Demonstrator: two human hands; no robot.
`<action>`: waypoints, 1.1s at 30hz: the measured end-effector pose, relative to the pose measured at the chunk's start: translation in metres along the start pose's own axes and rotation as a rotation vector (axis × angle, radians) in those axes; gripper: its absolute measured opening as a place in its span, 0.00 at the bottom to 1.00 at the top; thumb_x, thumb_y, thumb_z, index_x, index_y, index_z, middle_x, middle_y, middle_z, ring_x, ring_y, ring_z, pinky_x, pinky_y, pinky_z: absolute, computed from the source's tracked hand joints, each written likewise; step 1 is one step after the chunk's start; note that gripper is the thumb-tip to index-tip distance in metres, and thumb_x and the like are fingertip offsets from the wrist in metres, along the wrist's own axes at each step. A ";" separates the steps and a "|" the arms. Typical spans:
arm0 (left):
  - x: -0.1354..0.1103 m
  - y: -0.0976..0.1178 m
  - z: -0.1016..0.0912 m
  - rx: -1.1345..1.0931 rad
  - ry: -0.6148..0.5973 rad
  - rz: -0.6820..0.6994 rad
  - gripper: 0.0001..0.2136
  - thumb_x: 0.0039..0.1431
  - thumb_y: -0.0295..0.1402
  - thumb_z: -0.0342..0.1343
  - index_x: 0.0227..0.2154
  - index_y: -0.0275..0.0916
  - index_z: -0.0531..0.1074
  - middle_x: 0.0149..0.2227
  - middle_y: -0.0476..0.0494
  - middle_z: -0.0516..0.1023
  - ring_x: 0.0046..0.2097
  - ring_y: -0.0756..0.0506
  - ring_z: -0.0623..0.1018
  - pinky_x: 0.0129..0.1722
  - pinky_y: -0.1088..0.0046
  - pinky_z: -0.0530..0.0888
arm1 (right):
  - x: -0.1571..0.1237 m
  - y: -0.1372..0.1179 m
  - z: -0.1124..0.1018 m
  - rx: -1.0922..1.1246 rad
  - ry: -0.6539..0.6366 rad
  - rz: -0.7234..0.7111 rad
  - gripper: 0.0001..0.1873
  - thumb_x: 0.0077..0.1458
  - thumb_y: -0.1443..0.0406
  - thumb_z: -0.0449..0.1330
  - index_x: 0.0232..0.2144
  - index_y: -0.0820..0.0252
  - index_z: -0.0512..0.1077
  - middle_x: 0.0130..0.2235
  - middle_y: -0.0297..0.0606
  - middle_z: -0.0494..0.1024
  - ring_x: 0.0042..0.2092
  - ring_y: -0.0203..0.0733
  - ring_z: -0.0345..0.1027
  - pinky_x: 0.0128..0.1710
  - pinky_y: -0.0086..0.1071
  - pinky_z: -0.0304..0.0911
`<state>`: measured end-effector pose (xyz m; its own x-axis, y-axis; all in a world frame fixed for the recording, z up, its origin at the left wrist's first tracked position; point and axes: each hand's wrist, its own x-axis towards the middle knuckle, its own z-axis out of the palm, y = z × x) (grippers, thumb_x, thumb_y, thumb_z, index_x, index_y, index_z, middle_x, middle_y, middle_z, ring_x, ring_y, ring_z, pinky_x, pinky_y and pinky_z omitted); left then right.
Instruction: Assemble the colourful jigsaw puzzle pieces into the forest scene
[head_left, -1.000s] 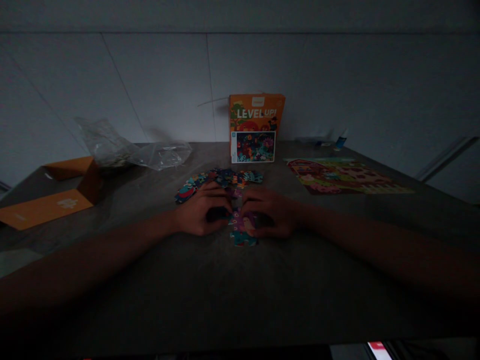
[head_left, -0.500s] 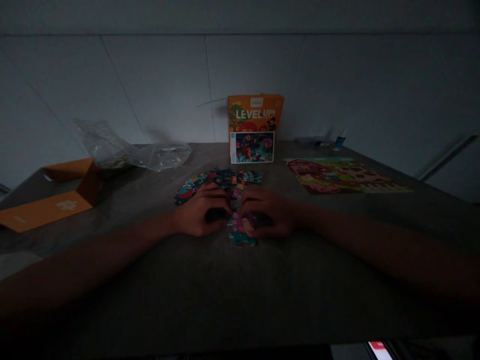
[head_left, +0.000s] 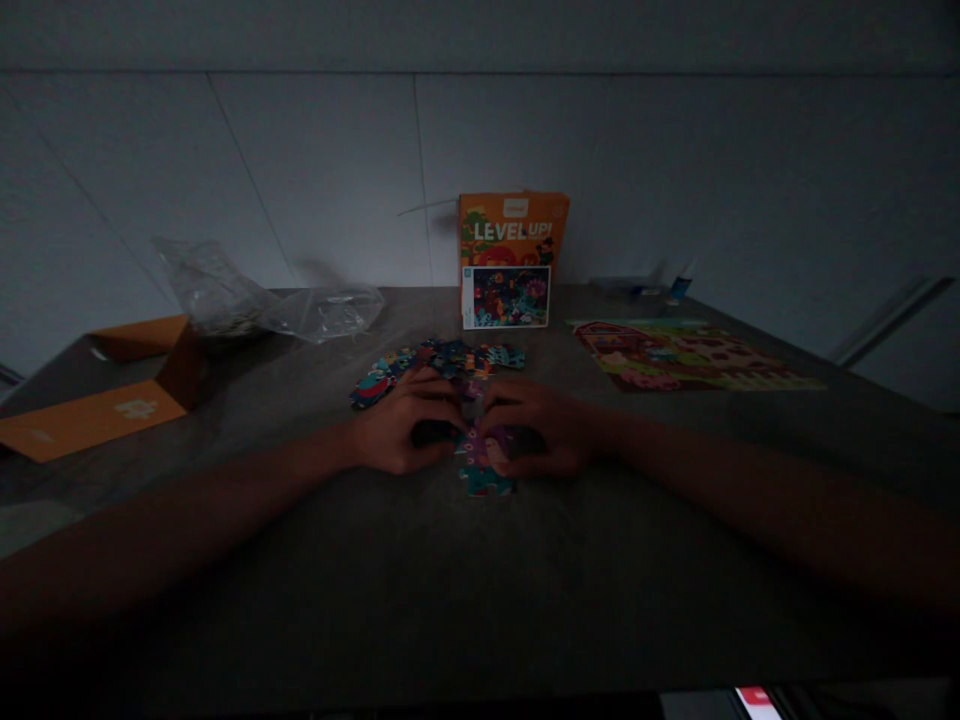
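Several joined purple and teal jigsaw puzzle pieces [head_left: 484,480] lie on the grey table between my hands. My left hand [head_left: 405,425] is curled at their left side, thumb and fingertips closed on the edge of a puzzle piece. From the right, my right hand [head_left: 547,425] bends over the purple part, its thumb and fingers pinching there. The fingers partly cover the pieces, and the dim light hides the exact contact. Just beyond my hands spreads a pile of loose, dark, colourful puzzle pieces [head_left: 450,355].
An orange puzzle box [head_left: 514,230] stands against the wall, with a picture card [head_left: 510,298] leaning on it. At left are an open orange box part [head_left: 97,415] and clear plastic bags [head_left: 322,310]. A farm-scene puzzle [head_left: 690,355] lies at right, near a small blue bottle [head_left: 680,288].
Both hands stay almost in the same place on the puzzle pieces. Only the camera view has shifted very slightly.
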<state>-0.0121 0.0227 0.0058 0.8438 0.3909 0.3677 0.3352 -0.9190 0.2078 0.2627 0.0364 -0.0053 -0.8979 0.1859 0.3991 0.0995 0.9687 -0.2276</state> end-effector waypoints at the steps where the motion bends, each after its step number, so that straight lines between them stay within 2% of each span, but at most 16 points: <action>1: 0.000 0.000 0.000 -0.001 0.002 0.000 0.09 0.60 0.34 0.60 0.42 0.42 0.80 0.42 0.41 0.79 0.47 0.39 0.75 0.53 0.56 0.67 | 0.000 0.001 0.000 -0.005 0.007 -0.004 0.24 0.61 0.49 0.61 0.50 0.61 0.73 0.47 0.48 0.72 0.48 0.49 0.67 0.48 0.44 0.65; 8: 0.000 -0.001 0.000 -0.019 0.018 0.021 0.08 0.60 0.34 0.59 0.40 0.42 0.80 0.42 0.42 0.79 0.46 0.40 0.75 0.52 0.54 0.67 | 0.002 -0.003 0.000 0.010 0.019 -0.012 0.23 0.61 0.50 0.62 0.48 0.61 0.74 0.46 0.47 0.73 0.47 0.48 0.68 0.47 0.43 0.66; 10: 0.000 -0.001 0.000 -0.013 0.017 0.017 0.08 0.60 0.33 0.60 0.41 0.42 0.80 0.42 0.42 0.79 0.47 0.39 0.75 0.53 0.54 0.67 | 0.001 0.000 0.001 0.021 0.075 0.050 0.19 0.62 0.52 0.60 0.46 0.60 0.75 0.44 0.45 0.75 0.46 0.47 0.69 0.46 0.42 0.67; 12: -0.001 -0.002 0.001 -0.005 0.015 0.012 0.09 0.59 0.33 0.60 0.41 0.42 0.80 0.43 0.41 0.79 0.48 0.39 0.75 0.53 0.54 0.67 | -0.001 0.010 0.003 -0.050 0.215 0.225 0.14 0.65 0.56 0.58 0.42 0.59 0.77 0.43 0.43 0.76 0.46 0.46 0.71 0.47 0.42 0.67; 14: -0.001 -0.003 0.002 -0.002 0.018 0.008 0.09 0.59 0.34 0.60 0.41 0.42 0.80 0.43 0.41 0.79 0.48 0.39 0.75 0.53 0.54 0.68 | -0.005 0.025 0.005 -0.220 0.397 0.479 0.11 0.63 0.59 0.59 0.41 0.58 0.78 0.43 0.44 0.77 0.47 0.49 0.71 0.51 0.45 0.67; 15: -0.001 -0.003 0.002 -0.003 0.021 0.010 0.09 0.60 0.34 0.60 0.41 0.42 0.80 0.43 0.41 0.79 0.48 0.39 0.75 0.52 0.54 0.68 | -0.007 0.033 0.006 -0.294 0.440 0.598 0.11 0.61 0.60 0.61 0.43 0.57 0.79 0.44 0.45 0.77 0.49 0.51 0.72 0.52 0.48 0.67; 17: -0.001 -0.004 0.002 -0.009 0.027 0.022 0.09 0.60 0.34 0.59 0.41 0.42 0.80 0.42 0.41 0.79 0.46 0.39 0.76 0.52 0.54 0.68 | -0.010 0.048 0.007 -0.373 0.428 0.785 0.18 0.58 0.60 0.64 0.50 0.57 0.78 0.50 0.48 0.78 0.54 0.55 0.71 0.56 0.51 0.66; 19: -0.001 -0.004 0.003 -0.010 0.025 0.027 0.09 0.59 0.33 0.59 0.41 0.42 0.80 0.42 0.41 0.79 0.46 0.39 0.76 0.51 0.54 0.68 | -0.011 0.056 0.007 -0.395 0.330 0.874 0.25 0.59 0.58 0.64 0.58 0.55 0.75 0.57 0.49 0.77 0.58 0.58 0.70 0.60 0.54 0.63; 22: 0.000 -0.002 0.002 -0.001 0.026 0.020 0.09 0.60 0.33 0.59 0.41 0.42 0.80 0.42 0.41 0.79 0.46 0.39 0.76 0.52 0.54 0.68 | -0.010 0.057 0.005 -0.387 0.176 0.859 0.23 0.63 0.57 0.61 0.58 0.54 0.75 0.60 0.46 0.77 0.60 0.59 0.70 0.62 0.56 0.62; 24: 0.000 0.000 0.001 0.005 0.029 0.021 0.09 0.61 0.34 0.58 0.41 0.42 0.80 0.42 0.41 0.79 0.46 0.39 0.76 0.52 0.54 0.68 | -0.009 0.053 0.004 -0.368 0.154 0.822 0.19 0.64 0.58 0.60 0.55 0.54 0.77 0.57 0.44 0.79 0.58 0.56 0.72 0.61 0.53 0.64; 29: 0.000 0.001 0.001 0.017 0.045 0.010 0.09 0.62 0.35 0.57 0.41 0.41 0.80 0.42 0.42 0.80 0.46 0.39 0.76 0.51 0.54 0.68 | -0.008 0.047 0.004 -0.369 0.222 0.774 0.12 0.62 0.61 0.63 0.46 0.57 0.81 0.47 0.44 0.84 0.51 0.53 0.76 0.55 0.49 0.69; 33: 0.000 0.000 0.004 0.065 0.069 -0.062 0.09 0.65 0.36 0.56 0.42 0.40 0.80 0.43 0.40 0.80 0.48 0.39 0.77 0.54 0.54 0.70 | -0.007 0.040 0.008 -0.373 0.308 0.778 0.13 0.59 0.59 0.66 0.44 0.60 0.79 0.43 0.45 0.84 0.46 0.52 0.77 0.49 0.46 0.72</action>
<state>-0.0106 0.0224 0.0022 0.7904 0.4473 0.4185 0.4139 -0.8936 0.1734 0.2700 0.0728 -0.0240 -0.3708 0.7921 0.4848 0.8085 0.5322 -0.2512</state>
